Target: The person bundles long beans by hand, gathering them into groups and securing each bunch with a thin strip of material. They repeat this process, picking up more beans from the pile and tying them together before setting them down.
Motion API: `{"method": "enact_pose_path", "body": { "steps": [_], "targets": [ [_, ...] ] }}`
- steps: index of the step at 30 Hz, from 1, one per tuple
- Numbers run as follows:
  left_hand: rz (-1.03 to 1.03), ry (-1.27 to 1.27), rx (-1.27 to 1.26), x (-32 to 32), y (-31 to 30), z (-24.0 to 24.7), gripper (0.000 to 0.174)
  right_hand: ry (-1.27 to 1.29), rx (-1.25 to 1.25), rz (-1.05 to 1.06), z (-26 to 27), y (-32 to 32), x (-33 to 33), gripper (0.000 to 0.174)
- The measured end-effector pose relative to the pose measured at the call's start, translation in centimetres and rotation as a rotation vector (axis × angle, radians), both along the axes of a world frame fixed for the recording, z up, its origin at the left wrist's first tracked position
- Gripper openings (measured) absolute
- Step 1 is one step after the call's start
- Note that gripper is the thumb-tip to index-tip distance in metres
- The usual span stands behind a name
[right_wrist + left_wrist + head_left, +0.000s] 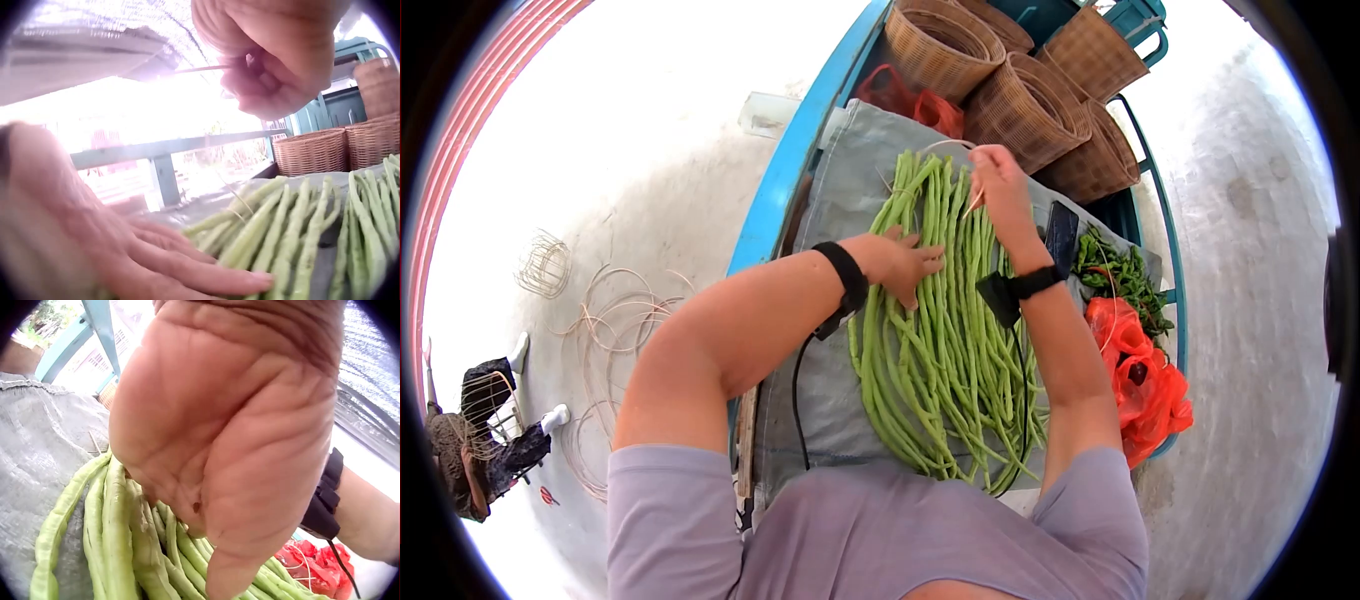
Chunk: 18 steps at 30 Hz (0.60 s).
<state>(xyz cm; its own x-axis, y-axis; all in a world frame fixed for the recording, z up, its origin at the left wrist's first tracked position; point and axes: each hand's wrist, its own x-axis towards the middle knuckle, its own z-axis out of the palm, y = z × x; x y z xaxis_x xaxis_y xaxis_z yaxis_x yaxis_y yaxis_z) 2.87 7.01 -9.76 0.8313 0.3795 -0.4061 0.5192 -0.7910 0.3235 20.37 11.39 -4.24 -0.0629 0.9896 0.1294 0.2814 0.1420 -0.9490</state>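
Mauve shirt (830, 540), hands (903, 268) with thin strip (200, 69) over beans (945, 370), baskets (1022, 118) close beyond

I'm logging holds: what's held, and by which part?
The right hand pinches a thin strip, apparently near one end. The left hand rests on the beans, holding nothing.

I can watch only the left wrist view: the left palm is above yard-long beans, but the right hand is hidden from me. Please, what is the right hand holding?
Observer: The right wrist view shows the right hand pinching a thin, pale strip.
Operator: Thank you. And the left hand, please? I see mostly its palm side.
Observer: In the right wrist view, its fingers are stretched out across the yard-long beans.
Operator: Last thing: what lies beside the red plastic bag?
Observer: The head view shows a pile of what look like green chili peppers just beyond it.
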Motion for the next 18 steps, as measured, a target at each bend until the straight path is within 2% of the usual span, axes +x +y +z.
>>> {"method": "enact_pose_path", "body": {
  "steps": [1, 4, 6, 8, 10, 12, 15, 18],
  "targets": [
    [0.015, -0.032, -0.011, 0.1, 0.1, 0.0, 0.086, 0.219, 0.007, -0.07, 1.2, -1.0, -0.4, 0.017],
    [0.093, -0.183, 0.071, 0.5, 0.4, 0.7, 0.082, 0.326, 0.08, -0.199, 3.0, -3.0, 1.8, 0.017],
    [0.237, -0.283, 0.225, 0.5, 0.3, 0.8, 0.079, 0.19, 0.123, -0.302, 2.9, -5.3, 4.9, 0.018],
    [0.47, -0.365, 0.431, 0.1, -0.3, -0.6, 0.078, -0.063, 0.043, -0.352, 1.2, -7.2, 10.5, 0.018],
    [0.553, -0.154, 0.135, -0.8, 0.0, 2.0, 0.077, -0.263, -0.141, -0.432, -1.2, -9.0, 15.9, 0.02],
    [0.595, -0.042, -0.01, -1.1, 0.4, 2.6, 0.075, -0.496, -0.403, -0.485, -4.1, -10.8, 22.1, 0.023],
    [0.662, -0.075, 0.018, -0.7, 0.7, 0.5, 0.072, -1.347, -0.253, -0.577, -6.1, -14.1, 25.2, 0.026],
    [0.853, -0.199, 0.006, -0.2, 1.3, -0.8, 0.069, -1.295, 0.019, -0.476, -3.2, -13.8, 20.7, 0.034]
  ]
}}
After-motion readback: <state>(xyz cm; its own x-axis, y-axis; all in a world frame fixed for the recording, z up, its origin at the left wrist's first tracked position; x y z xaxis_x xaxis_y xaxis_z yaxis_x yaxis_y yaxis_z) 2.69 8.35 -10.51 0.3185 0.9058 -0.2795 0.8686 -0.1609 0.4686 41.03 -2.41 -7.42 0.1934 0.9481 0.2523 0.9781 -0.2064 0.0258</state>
